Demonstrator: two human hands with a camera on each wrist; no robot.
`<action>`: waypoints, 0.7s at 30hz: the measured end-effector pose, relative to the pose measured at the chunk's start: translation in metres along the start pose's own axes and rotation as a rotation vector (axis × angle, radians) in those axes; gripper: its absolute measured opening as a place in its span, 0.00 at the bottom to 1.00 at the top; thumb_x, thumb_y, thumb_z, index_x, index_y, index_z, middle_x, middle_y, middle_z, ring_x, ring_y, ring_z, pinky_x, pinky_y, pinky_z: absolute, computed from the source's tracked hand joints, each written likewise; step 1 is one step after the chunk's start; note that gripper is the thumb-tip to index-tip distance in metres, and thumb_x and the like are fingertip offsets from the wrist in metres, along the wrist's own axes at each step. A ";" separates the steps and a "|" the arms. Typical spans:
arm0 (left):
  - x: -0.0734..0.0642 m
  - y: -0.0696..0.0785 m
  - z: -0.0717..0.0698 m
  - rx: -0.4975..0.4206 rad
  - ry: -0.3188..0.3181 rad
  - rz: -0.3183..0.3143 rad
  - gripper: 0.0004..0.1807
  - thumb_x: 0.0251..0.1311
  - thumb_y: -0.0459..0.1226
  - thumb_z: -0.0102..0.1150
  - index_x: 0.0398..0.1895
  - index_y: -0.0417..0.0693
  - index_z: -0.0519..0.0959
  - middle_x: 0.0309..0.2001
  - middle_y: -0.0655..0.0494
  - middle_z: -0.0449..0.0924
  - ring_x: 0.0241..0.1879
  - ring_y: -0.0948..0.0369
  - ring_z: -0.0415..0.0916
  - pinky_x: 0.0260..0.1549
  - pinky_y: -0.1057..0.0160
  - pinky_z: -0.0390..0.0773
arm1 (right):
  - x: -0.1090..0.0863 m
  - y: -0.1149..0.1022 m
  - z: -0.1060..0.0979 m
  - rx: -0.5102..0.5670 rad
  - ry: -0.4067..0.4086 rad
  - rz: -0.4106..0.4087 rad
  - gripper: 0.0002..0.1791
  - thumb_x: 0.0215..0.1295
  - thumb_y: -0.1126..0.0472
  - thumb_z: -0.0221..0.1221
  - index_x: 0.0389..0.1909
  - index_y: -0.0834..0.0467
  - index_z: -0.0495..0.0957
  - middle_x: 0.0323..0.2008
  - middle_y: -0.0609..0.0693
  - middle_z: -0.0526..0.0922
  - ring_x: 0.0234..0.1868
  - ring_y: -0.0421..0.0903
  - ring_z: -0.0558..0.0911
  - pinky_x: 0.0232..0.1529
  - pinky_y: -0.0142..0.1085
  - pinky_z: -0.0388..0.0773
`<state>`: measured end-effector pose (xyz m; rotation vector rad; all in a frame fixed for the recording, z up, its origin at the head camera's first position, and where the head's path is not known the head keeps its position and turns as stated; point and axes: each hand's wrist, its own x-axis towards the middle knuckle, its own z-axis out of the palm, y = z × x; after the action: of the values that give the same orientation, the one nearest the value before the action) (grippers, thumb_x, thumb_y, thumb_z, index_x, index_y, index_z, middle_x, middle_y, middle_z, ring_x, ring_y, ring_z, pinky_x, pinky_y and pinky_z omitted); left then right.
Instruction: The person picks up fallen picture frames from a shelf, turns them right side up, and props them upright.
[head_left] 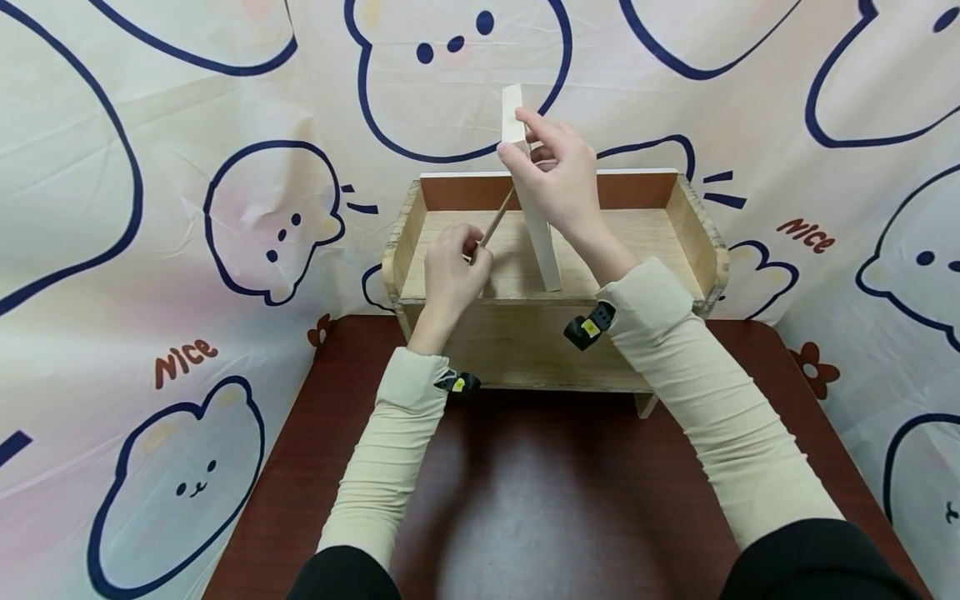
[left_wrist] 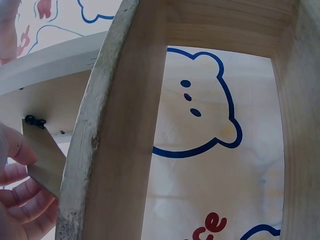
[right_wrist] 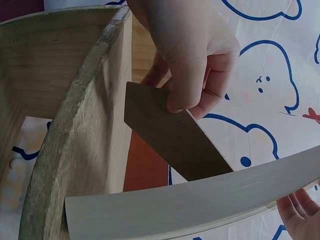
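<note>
In the head view, my left hand [head_left: 453,262] pinches a thin wooden panel [head_left: 497,223], seen nearly edge-on. My right hand [head_left: 558,175] holds a long pale board [head_left: 540,242] near its upper end, thumb on one side and fingers on the other. The board leans over the front of a wooden rack [head_left: 525,346]. In the left wrist view, a small black fitting [left_wrist: 35,121] sits where the panel [left_wrist: 45,152] meets the board's underside. The right wrist view shows the panel [right_wrist: 167,132] angled against the board [right_wrist: 185,212]; its far end is hidden there.
The rack's raised side walls [head_left: 697,233] flank the board, with a reddish-brown strip [head_left: 637,190] along the back. It stands at the far end of a dark red-brown table [head_left: 540,500]. A patterned cloth backdrop [head_left: 262,108] hangs close behind and beside it.
</note>
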<state>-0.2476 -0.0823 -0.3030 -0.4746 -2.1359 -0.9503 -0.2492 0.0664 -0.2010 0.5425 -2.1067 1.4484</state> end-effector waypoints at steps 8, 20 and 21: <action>-0.002 -0.001 -0.002 -0.019 -0.014 -0.005 0.05 0.44 0.25 0.53 0.26 0.35 0.77 0.21 0.45 0.76 0.24 0.53 0.75 0.29 0.58 0.73 | 0.001 0.000 0.004 -0.023 -0.025 -0.003 0.26 0.55 0.54 0.57 0.56 0.57 0.73 0.42 0.55 0.75 0.37 0.44 0.79 0.39 0.30 0.75; -0.005 -0.007 -0.001 -0.047 0.015 0.037 0.05 0.43 0.25 0.52 0.25 0.34 0.76 0.20 0.46 0.75 0.21 0.54 0.76 0.27 0.58 0.74 | 0.003 -0.003 0.010 -0.048 -0.050 -0.015 0.26 0.55 0.54 0.58 0.56 0.57 0.74 0.41 0.55 0.76 0.36 0.45 0.79 0.39 0.29 0.75; -0.005 -0.008 -0.001 -0.045 0.019 0.042 0.05 0.43 0.25 0.52 0.25 0.34 0.76 0.19 0.46 0.75 0.21 0.54 0.76 0.27 0.58 0.74 | 0.003 -0.003 0.011 -0.050 -0.052 -0.017 0.26 0.55 0.54 0.58 0.56 0.57 0.74 0.41 0.55 0.76 0.37 0.45 0.79 0.38 0.29 0.75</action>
<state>-0.2481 -0.0883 -0.3098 -0.5294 -2.0834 -0.9773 -0.2514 0.0552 -0.1998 0.5827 -2.1671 1.3828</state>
